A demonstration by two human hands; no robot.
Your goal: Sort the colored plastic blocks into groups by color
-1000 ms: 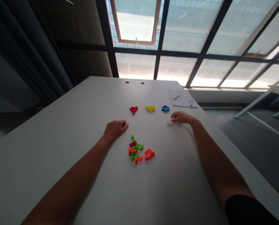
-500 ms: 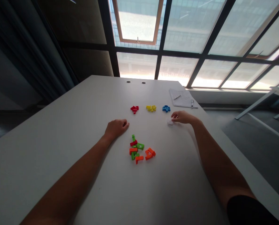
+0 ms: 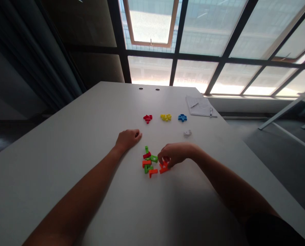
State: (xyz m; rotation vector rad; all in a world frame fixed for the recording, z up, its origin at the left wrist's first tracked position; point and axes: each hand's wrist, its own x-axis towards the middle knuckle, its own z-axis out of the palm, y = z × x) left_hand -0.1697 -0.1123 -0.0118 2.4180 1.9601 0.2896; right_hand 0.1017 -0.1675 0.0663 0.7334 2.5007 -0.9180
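My left hand [image 3: 128, 139] rests on the white table [image 3: 111, 212] with its fingers curled in, left of a loose pile of plastic blocks; nothing shows in it. My right hand [image 3: 177, 153] reaches down over the orange blocks [image 3: 164, 169] at the pile's right side. Its fingers are apart around them and partly hide them. In the pile lie green blocks [image 3: 154, 158], a red block [image 3: 146, 155] and another orange block [image 3: 153, 172]. Beyond my right hand sits a small group of white blocks [image 3: 187, 133].
Farther back stand a red cluster [image 3: 147, 118], a yellow cluster [image 3: 166, 117] and a blue cluster [image 3: 182, 118] in a row. Paper sheets [image 3: 199, 106] with pens lie near the table's right edge. Two round cable holes [image 3: 157, 89] are at the far end, before the windows.
My right hand has left the white blocks and come nearer and to the left, over the orange blocks. The white blocks stay on the table. My left hand remains in place.
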